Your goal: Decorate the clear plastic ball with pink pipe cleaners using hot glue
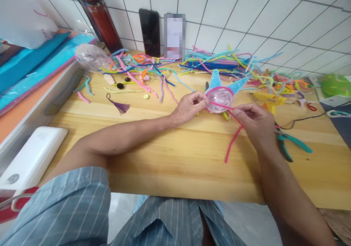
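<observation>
A clear plastic ball (220, 99) with two light-blue pipe-cleaner horns (215, 79) rests on the wooden table (175, 158). A pink pipe cleaner (233, 138) circles the ball and trails toward me. My left hand (189, 108) pinches the pink pipe cleaner at the ball's left side. On the ball's right, my right hand (253, 123) is closed on the same pipe cleaner, whose loose end hangs below it.
Several loose coloured pipe cleaners (192, 65) lie across the back. A yellow glue gun (270, 99) and teal pliers (290, 143) sit at right. Purple tassel (119, 106), another clear ball (91, 57), red flask (100, 15), dark phone (149, 32), white box (33, 156) at left.
</observation>
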`<state>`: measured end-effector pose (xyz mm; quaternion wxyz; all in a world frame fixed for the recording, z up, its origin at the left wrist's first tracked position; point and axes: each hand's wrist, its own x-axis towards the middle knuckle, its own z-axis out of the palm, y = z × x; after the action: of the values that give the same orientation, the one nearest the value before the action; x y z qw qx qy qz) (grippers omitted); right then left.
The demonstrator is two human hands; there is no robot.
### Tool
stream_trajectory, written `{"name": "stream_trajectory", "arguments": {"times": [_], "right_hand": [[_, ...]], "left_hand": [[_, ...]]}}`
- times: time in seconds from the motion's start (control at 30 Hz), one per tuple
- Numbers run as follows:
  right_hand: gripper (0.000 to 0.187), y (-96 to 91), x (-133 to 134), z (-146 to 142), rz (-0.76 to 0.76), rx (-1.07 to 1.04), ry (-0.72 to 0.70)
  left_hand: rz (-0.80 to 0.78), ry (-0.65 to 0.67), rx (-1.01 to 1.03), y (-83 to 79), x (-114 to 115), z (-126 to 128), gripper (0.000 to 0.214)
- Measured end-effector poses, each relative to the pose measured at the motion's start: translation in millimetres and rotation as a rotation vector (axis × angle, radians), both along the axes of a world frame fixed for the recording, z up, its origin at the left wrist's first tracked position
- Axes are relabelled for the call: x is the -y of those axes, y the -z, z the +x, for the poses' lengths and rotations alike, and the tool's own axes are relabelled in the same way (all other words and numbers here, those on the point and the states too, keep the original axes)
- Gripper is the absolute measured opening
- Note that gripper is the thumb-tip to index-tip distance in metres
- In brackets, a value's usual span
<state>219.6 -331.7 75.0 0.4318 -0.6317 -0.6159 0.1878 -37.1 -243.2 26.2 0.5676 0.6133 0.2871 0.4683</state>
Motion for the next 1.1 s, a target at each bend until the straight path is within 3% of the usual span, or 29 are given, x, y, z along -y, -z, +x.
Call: {"name": "stream_trajectory", "arguments": {"times": [0.5, 1.1], "right_hand": [[0.035, 15.7, -17, 15, 0.012, -0.059, -0.020], [0.024, 41.8, -31, 18, 0.067, -0.201, -0.061]], "left_hand": [[0.110, -0.037, -0.200, 2.5, -6, -8, 0.017], [0.180, -0.050, -0.294, 0.0, -11, -12, 0.016]]}}
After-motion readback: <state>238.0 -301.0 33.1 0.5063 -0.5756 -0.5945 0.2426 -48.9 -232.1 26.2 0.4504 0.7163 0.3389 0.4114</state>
